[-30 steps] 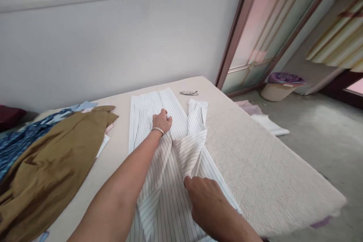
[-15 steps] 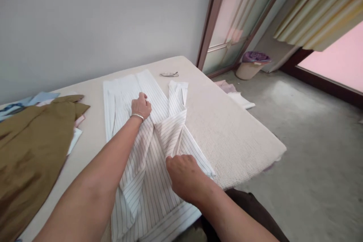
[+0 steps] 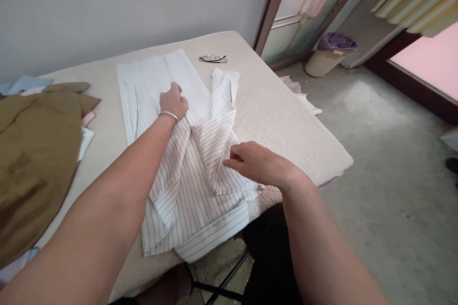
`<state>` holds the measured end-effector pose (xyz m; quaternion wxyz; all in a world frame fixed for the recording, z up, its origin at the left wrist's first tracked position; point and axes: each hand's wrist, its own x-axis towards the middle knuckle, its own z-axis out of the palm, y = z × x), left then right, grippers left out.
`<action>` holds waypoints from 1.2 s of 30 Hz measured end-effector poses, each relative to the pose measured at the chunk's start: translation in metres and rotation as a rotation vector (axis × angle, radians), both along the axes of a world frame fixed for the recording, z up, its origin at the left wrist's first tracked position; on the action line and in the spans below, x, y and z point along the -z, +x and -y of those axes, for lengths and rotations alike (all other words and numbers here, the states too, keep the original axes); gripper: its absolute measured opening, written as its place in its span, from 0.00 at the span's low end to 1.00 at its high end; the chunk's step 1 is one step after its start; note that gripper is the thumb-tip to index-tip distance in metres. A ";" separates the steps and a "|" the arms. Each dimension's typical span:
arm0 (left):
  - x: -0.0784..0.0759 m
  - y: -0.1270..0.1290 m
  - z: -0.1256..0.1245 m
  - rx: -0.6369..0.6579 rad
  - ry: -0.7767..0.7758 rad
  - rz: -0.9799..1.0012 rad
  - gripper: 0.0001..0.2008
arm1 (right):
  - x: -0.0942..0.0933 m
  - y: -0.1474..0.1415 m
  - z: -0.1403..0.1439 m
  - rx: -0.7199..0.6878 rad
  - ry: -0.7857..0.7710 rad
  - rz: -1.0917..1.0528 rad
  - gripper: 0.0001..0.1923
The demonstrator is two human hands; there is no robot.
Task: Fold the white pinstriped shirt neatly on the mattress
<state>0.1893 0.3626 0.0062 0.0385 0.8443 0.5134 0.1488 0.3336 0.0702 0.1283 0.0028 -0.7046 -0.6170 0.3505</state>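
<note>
At centre, the right hand [image 3: 246, 158], loosely bent and holding nothing, could crease the striped garment [image 3: 196, 174] by dragging; whether the left hand [image 3: 173, 101] gripped, I could not tell

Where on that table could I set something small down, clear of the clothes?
Best on the wide bare patch of table between the striped garment, the glasses and the table's right edge. A narrower strip runs beside the brown garment, but the left arm crosses above it. The middle is crowded: left hand and right hand are both at the striped garment.
</note>
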 end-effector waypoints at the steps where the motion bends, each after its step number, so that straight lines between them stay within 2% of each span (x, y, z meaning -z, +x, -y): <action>1: 0.000 0.000 0.000 0.001 -0.002 0.013 0.15 | 0.002 0.001 0.000 0.007 0.008 0.033 0.18; 6: -0.001 0.000 0.002 -0.001 -0.027 0.074 0.17 | 0.014 -0.003 -0.002 0.008 -0.001 0.226 0.13; 10: 0.003 -0.001 0.001 0.034 -0.052 0.098 0.19 | 0.019 -0.011 -0.005 -0.034 -0.028 0.256 0.13; 13: 0.007 -0.002 -0.002 0.049 -0.065 0.099 0.20 | 0.018 -0.027 -0.006 -0.091 -0.044 0.235 0.15; 18: 0.009 -0.002 -0.003 0.053 -0.077 0.105 0.20 | 0.023 -0.063 -0.005 -0.215 -0.131 0.217 0.24; 20: 0.008 -0.001 -0.002 0.052 -0.075 0.106 0.20 | 0.027 -0.070 -0.004 -0.246 -0.123 0.245 0.21; 24: 0.006 -0.001 -0.001 0.055 -0.056 0.124 0.21 | 0.029 -0.071 -0.001 -0.270 -0.091 0.252 0.09; 29: -0.001 -0.002 0.003 0.013 -0.038 0.107 0.20 | 0.021 -0.070 -0.002 -0.318 -0.085 0.231 0.15; 36: -0.010 -0.002 0.006 -0.045 -0.034 0.026 0.15 | 0.020 -0.073 0.000 -0.311 -0.016 0.220 0.11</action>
